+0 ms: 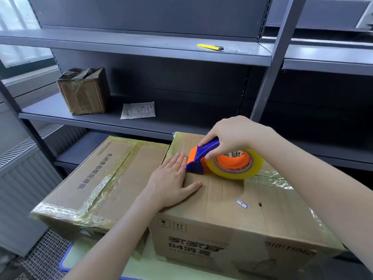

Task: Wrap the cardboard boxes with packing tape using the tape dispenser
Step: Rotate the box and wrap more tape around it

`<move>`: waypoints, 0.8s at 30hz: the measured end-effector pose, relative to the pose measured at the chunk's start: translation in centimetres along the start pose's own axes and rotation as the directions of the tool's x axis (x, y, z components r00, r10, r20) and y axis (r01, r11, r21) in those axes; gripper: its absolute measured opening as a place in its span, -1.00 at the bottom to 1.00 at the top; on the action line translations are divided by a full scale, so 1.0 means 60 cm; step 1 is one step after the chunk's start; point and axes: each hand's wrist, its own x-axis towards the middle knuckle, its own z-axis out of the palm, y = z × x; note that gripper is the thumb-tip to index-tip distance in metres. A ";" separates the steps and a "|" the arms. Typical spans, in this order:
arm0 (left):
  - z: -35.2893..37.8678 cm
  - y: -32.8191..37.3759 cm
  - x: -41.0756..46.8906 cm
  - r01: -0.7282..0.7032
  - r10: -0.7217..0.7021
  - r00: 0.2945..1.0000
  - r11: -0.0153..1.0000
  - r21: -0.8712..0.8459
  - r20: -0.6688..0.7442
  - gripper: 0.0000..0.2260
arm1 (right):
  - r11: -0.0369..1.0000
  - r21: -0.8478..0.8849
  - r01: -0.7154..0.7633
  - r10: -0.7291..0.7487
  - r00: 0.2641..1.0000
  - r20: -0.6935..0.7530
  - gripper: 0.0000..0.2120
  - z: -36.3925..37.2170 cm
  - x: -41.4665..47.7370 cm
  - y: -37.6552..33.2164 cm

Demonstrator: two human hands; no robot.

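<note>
Head view: right hand (232, 136) grips the blue handle of the dispenser (203, 156), its orange-cored tape roll (236, 164) resting on the right box (232, 201), while the left hand (171, 178) lies flat, fingers straight, just beside the dispenser's nose. Left box (105, 178) sits alongside, touching, already taped. On the shelf (141, 120) behind: a small box (84, 91) and a paper (138, 110).

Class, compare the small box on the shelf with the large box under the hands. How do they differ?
The small box is smaller than the large box. The small box sits untouched on the shelf; the large box has the left hand flat on it and the tape dispenser on top. Both are taped brown cardboard.
</note>
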 end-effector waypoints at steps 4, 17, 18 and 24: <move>-0.002 -0.002 -0.003 0.015 -0.015 1.000 1.000 0.003 0.001 -0.19 | 1.000 -0.003 -0.003 0.004 0.997 0.080 -0.45 -0.008 -0.004 0.003; -0.015 -0.004 -0.006 0.023 -0.022 1.000 0.999 -0.033 0.021 0.01 | 0.997 0.074 -0.009 -0.012 0.962 0.273 -0.40 -0.037 -0.046 0.029; -0.015 -0.005 -0.007 0.021 -0.020 1.000 0.999 -0.034 0.022 0.05 | 0.997 0.075 -0.007 -0.014 0.960 0.279 -0.39 -0.036 -0.053 0.035; -0.017 -0.003 -0.009 0.039 -0.037 0.999 0.998 -0.057 0.033 0.10 | 0.991 0.129 -0.028 -0.011 0.957 0.289 -0.39 -0.027 -0.092 0.069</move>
